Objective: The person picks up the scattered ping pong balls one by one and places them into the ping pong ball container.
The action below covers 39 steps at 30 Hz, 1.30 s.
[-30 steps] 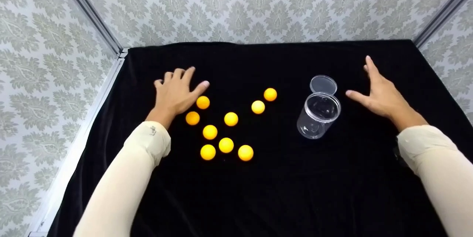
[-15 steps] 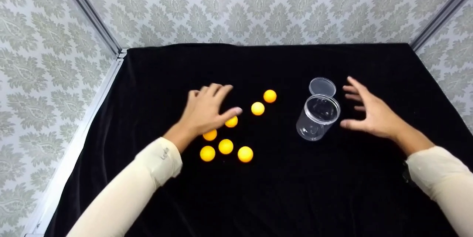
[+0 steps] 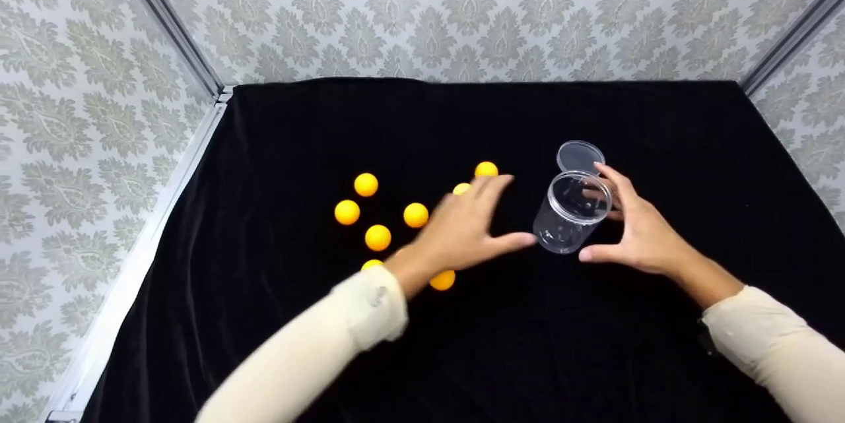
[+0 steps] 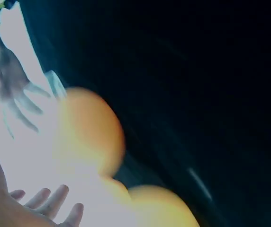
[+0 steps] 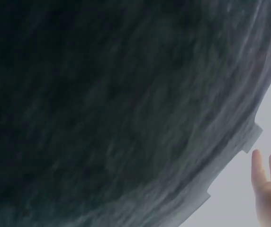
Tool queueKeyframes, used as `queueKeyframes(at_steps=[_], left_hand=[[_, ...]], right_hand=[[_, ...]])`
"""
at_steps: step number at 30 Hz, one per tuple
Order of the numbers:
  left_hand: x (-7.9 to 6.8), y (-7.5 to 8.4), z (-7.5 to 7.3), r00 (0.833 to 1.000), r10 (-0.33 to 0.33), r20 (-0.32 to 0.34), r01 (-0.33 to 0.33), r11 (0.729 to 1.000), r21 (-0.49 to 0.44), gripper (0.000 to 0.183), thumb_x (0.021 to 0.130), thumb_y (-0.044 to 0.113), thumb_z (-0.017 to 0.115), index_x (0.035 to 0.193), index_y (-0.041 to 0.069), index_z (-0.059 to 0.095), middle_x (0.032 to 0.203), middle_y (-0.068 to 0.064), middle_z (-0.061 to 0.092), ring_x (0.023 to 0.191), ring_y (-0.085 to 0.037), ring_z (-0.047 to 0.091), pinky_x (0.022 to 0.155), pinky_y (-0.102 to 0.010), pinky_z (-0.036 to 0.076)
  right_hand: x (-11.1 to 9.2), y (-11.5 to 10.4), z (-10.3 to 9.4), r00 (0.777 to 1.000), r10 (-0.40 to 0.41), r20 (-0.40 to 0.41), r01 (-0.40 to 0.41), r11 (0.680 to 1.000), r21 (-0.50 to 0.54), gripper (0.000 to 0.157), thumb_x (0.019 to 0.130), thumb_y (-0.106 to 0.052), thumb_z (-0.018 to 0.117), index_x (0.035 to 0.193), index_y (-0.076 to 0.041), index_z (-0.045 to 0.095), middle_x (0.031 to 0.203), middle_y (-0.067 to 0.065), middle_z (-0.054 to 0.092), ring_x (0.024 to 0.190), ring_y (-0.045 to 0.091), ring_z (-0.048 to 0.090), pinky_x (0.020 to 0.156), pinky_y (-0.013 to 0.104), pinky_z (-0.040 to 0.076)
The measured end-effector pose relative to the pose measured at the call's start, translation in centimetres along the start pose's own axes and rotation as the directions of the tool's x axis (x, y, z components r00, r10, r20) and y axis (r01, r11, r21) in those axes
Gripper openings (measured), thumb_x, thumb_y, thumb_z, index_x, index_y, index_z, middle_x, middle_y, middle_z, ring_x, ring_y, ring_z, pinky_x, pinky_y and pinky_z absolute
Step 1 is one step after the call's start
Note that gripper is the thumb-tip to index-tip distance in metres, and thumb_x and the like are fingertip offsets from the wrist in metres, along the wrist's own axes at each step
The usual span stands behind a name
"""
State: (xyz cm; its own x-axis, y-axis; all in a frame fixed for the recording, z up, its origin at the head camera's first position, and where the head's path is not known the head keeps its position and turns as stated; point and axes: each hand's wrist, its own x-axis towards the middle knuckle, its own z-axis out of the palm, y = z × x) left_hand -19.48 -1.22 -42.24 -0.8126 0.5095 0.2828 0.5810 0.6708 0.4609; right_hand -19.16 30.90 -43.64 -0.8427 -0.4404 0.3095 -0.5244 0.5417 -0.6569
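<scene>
A clear plastic jar [image 3: 553,225] stands uncovered on the black cloth, its round clear lid [image 3: 575,155] right behind it. My right hand [image 3: 637,231] is at the jar's right side, fingers spread around the far side and thumb near the front; some fingers show through the clear wall. My left hand [image 3: 459,231], blurred, reaches toward the jar's left side with fingers extended and thumb tip right by its base. It holds nothing. Several orange table tennis balls [image 3: 366,185] lie to the left, some partly hidden under the left hand and forearm. In the left wrist view, blurred balls [image 4: 90,132] loom large.
Black cloth [image 3: 277,317] covers the table. Patterned panels [image 3: 422,14] rise behind it and along both sides, with metal frame posts [image 3: 168,20] at the corners. A white edge strip [image 3: 145,264] runs along the left.
My left hand has swept right, from beyond the leftmost balls to beside the jar. My right hand has moved left and lower, up to the jar's right side. Jar, lid and balls stay in place.
</scene>
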Motion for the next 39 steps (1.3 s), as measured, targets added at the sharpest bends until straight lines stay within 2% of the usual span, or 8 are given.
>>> queueKeyframes(at_steps=[5,8,11,15,22,29,33,39], left_hand=[[1.4,2.7,3.2,0.999,-0.034,0.024,0.038,0.985,-0.167,0.092,0.091,0.067,0.061,0.161,0.017,0.028,0.157,-0.003,0.042,0.140,-0.018,0.050,0.113,-0.036,0.044],[1.9,3.5,4.4,0.998,-0.050,0.036,0.056,0.982,-0.181,0.083,0.097,0.057,0.060,0.161,0.017,0.026,0.155,-0.004,0.046,0.136,-0.018,0.053,0.111,-0.036,0.046],[2.3,3.7,4.9,0.998,-0.057,0.040,0.063,0.984,-0.168,0.076,0.100,0.050,0.060,0.161,0.018,0.027,0.148,-0.004,0.053,0.127,-0.017,0.060,0.104,-0.037,0.050],[2.4,3.8,4.7,0.998,-0.055,0.044,0.061,0.986,-0.158,0.073,0.099,0.046,0.062,0.159,0.021,0.028,0.141,-0.003,0.057,0.120,-0.018,0.063,0.100,-0.039,0.053],[1.4,4.1,3.2,0.998,-0.033,0.060,0.040,0.992,-0.124,0.070,0.100,0.046,0.061,0.158,0.021,0.029,0.137,-0.004,0.058,0.114,-0.020,0.065,0.095,-0.040,0.055],[-1.2,4.4,1.5,0.998,-0.008,0.061,0.012,0.998,-0.069,0.069,0.101,0.048,0.058,0.156,0.017,0.030,0.136,-0.005,0.056,0.105,-0.020,0.066,0.087,-0.040,0.057],[-2.9,4.5,0.9,0.999,0.010,0.040,-0.009,0.999,-0.045,0.070,0.101,0.048,0.058,0.155,0.013,0.030,0.134,-0.006,0.056,0.098,-0.021,0.067,0.082,-0.039,0.058],[-5.3,4.4,0.7,0.999,0.039,0.030,-0.037,0.997,-0.063,0.071,0.102,0.048,0.057,0.155,0.011,0.028,0.132,-0.007,0.055,0.095,-0.019,0.067,0.079,-0.036,0.059]], right_hand=[[0.3,-0.5,1.1,0.999,-0.020,-0.048,0.024,0.996,0.085,0.127,0.062,-0.012,0.099,0.162,-0.019,0.020,0.150,0.013,0.052,0.128,0.035,0.061,0.100,0.019,0.050],[0.5,-0.7,1.8,0.997,-0.031,-0.075,0.041,0.990,0.136,0.116,0.068,-0.006,0.095,0.160,-0.018,0.025,0.147,0.015,0.055,0.125,0.033,0.063,0.100,0.022,0.051],[0.7,-0.9,2.1,0.994,-0.046,-0.101,0.061,0.987,0.151,0.101,0.074,-0.003,0.090,0.156,-0.012,0.031,0.142,0.020,0.057,0.124,0.033,0.063,0.097,0.023,0.053],[0.8,-1.2,2.2,0.992,-0.046,-0.117,0.065,0.984,0.164,0.091,0.078,-0.002,0.087,0.152,-0.007,0.035,0.140,0.023,0.058,0.124,0.037,0.061,0.094,0.022,0.054],[0.5,-2.3,2.6,0.990,-0.040,-0.133,0.057,0.990,0.127,0.094,0.074,-0.004,0.090,0.152,-0.010,0.038,0.139,0.015,0.062,0.121,0.032,0.065,0.090,0.019,0.055],[0.0,-4.5,3.8,0.990,-0.041,-0.133,0.073,0.965,0.252,0.098,0.068,0.001,0.092,0.151,-0.006,0.040,0.138,0.014,0.062,0.124,0.036,0.062,0.090,0.035,0.058],[-0.3,-5.6,4.6,0.991,-0.058,-0.124,0.087,0.967,0.241,0.100,0.067,-0.004,0.095,0.150,-0.009,0.041,0.137,0.012,0.063,0.123,0.034,0.063,0.089,0.037,0.059],[-1.1,-6.6,5.8,0.992,-0.078,-0.098,0.097,0.972,0.215,0.101,0.066,-0.012,0.097,0.149,-0.007,0.041,0.136,0.012,0.063,0.123,0.031,0.064,0.090,0.039,0.058]])
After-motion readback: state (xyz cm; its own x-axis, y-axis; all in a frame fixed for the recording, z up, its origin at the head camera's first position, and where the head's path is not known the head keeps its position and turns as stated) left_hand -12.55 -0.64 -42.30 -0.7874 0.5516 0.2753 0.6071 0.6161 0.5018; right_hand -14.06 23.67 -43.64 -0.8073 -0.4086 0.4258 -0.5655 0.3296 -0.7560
